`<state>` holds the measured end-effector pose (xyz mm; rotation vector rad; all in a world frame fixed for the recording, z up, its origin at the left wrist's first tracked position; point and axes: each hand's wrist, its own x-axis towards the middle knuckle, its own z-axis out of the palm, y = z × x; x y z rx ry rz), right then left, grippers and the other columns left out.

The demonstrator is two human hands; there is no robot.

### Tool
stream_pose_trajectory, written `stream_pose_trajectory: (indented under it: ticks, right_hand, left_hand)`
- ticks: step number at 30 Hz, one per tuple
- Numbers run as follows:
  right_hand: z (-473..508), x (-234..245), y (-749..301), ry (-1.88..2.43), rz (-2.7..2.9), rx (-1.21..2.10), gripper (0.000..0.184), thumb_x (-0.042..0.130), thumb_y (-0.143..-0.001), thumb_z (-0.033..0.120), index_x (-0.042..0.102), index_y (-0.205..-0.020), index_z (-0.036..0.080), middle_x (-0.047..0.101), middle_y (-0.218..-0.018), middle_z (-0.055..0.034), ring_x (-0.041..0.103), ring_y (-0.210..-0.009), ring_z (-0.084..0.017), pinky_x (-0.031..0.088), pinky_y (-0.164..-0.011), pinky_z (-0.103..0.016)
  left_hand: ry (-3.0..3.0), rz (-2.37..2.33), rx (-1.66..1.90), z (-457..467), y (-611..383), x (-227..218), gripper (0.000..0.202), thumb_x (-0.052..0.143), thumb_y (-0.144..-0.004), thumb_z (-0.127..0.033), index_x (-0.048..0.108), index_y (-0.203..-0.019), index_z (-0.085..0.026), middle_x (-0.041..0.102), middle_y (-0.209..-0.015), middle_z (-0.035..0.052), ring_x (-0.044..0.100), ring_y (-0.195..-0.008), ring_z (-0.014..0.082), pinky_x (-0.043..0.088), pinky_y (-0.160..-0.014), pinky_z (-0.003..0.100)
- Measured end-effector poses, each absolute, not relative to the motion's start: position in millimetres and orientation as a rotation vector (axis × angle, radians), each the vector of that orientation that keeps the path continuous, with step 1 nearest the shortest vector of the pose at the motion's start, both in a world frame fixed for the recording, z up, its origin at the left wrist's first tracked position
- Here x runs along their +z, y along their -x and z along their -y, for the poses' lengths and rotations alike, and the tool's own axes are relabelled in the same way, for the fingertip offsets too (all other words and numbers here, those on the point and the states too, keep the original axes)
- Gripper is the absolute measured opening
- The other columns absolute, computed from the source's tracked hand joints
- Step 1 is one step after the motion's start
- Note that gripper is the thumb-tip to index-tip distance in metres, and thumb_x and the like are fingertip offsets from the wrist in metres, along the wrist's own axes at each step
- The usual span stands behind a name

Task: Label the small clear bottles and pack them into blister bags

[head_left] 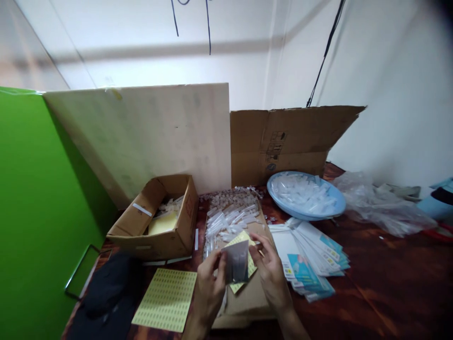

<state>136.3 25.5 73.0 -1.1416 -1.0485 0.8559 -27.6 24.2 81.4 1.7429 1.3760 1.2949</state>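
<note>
My left hand (212,276) pinches a small dark grey, shiny flat packet (236,262) by its left edge. At the packet's right side is my right hand (265,259), its fingers curled near the edge; whether they grip it is hard to make out. Partly hidden behind the packet lies a yellow sticker sheet (242,236) on a cardboard piece (253,302). Many clear plastic sleeves (230,219) are heaped on the far part of that cardboard. To the left, a second yellow sticker sheet (164,300) with rows of small labels rests flat on the table.
An open cardboard box (184,226) with bits and yellow paper stands left. A blue basin (300,217) of clear sleeves sits back right, before fanned white-and-blue printed cards (307,278). Further right lies a plastic bag (382,208); a dark cap-like cloth item (109,297) is front left.
</note>
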Motion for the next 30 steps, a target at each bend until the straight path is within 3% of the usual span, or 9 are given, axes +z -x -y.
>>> stream_pose_trajectory:
  ticks: [3, 5, 11, 13, 17, 22, 26, 30]
  right_hand:
    - [-31, 64, -146, 1.158, 1.134, 0.852, 0.031, 0.064, -0.088, 0.049, 0.075, -0.095, 0.02, 0.074, -0.1, -0.0095, 0.069, -0.095, -0.026, 0.055, -0.083, -0.032]
    - [-30, 59, -147, 1.173, 1.128, 0.861, 0.03, 0.066, -0.088, 0.047, 0.075, -0.095, 0.02, 0.075, -0.097, -0.0092, 0.07, -0.091, -0.026, 0.055, -0.08, -0.032]
    - [-24, 56, -144, 1.152, 1.11, 0.924, 0.029, 0.069, -0.086, 0.045, 0.073, -0.094, 0.018, 0.076, -0.089, -0.0087, 0.072, -0.072, -0.023, 0.057, -0.061, -0.029]
    - [-23, 57, -145, 1.127, 1.123, 0.944, 0.028, 0.069, -0.086, 0.045, 0.075, -0.091, 0.019, 0.077, -0.093, -0.0093, 0.073, -0.074, -0.024, 0.058, -0.065, -0.031]
    - [-20, 57, -147, 1.064, 1.141, 0.962, 0.024, 0.069, -0.086, 0.044, 0.075, -0.083, 0.021, 0.075, -0.11, -0.0116, 0.07, -0.1, -0.03, 0.057, -0.077, -0.035]
    - [-14, 49, -143, 0.999, 1.023, 1.063, 0.023, 0.073, -0.084, 0.04, 0.069, -0.076, 0.019, 0.057, -0.14, -0.0129, 0.07, -0.099, -0.027, 0.055, -0.081, -0.035]
    - [-12, 39, -136, 0.923, 0.86, 1.133, 0.022, 0.078, -0.08, 0.037, 0.066, -0.074, 0.019, 0.059, -0.138, -0.0107, 0.066, -0.108, -0.028, 0.053, -0.09, -0.038]
    - [-13, 31, -134, 0.892, 0.791, 1.187, 0.027, 0.08, -0.077, 0.04, 0.064, -0.069, 0.02, 0.068, -0.117, -0.0083, 0.067, -0.102, -0.026, 0.053, -0.085, -0.035]
  left_hand:
    - [-1.753, -1.333, 1.297, -26, 28, 81, 0.021, 0.058, -0.094, -0.034, 0.076, -0.099, -0.022, 0.075, -0.097, 0.0068, 0.069, -0.09, 0.023, 0.054, -0.078, 0.028]
    - [-1.702, -1.364, 1.352, -28, 27, 80, 0.021, 0.064, -0.09, -0.035, 0.076, -0.103, -0.022, 0.075, -0.105, 0.008, 0.068, -0.099, 0.0249, 0.053, -0.087, 0.031]
    - [-1.396, -1.345, 1.345, -27, 29, 85, 0.023, 0.07, -0.086, -0.041, 0.077, -0.089, -0.019, 0.077, -0.085, 0.0072, 0.071, -0.08, 0.0229, 0.056, -0.075, 0.029]
    - [-1.387, -1.315, 1.391, -25, 31, 87, 0.022, 0.071, -0.085, -0.039, 0.078, -0.086, -0.019, 0.077, -0.087, 0.0079, 0.071, -0.085, 0.0238, 0.056, -0.081, 0.031]
    - [-1.368, -1.242, 1.434, -25, 36, 85, 0.02, 0.075, -0.082, -0.038, 0.076, -0.076, -0.018, 0.076, -0.102, 0.0121, 0.07, -0.102, 0.028, 0.054, -0.094, 0.038]
    - [-1.222, -1.191, 1.435, -25, 34, 75, 0.022, 0.077, -0.079, -0.037, 0.075, -0.075, -0.016, 0.066, -0.129, 0.0175, 0.064, -0.117, 0.0326, 0.052, -0.098, 0.042]
    - [-1.117, -1.2, 1.517, -23, 28, 72, 0.024, 0.081, -0.074, -0.037, 0.072, -0.068, -0.015, 0.066, -0.128, 0.0189, 0.063, -0.119, 0.0345, 0.053, -0.099, 0.045]
    - [-1.082, -1.229, 1.513, -20, 26, 72, 0.027, 0.083, -0.071, -0.037, 0.068, -0.064, -0.015, 0.068, -0.123, 0.0185, 0.065, -0.115, 0.0342, 0.053, -0.097, 0.044]
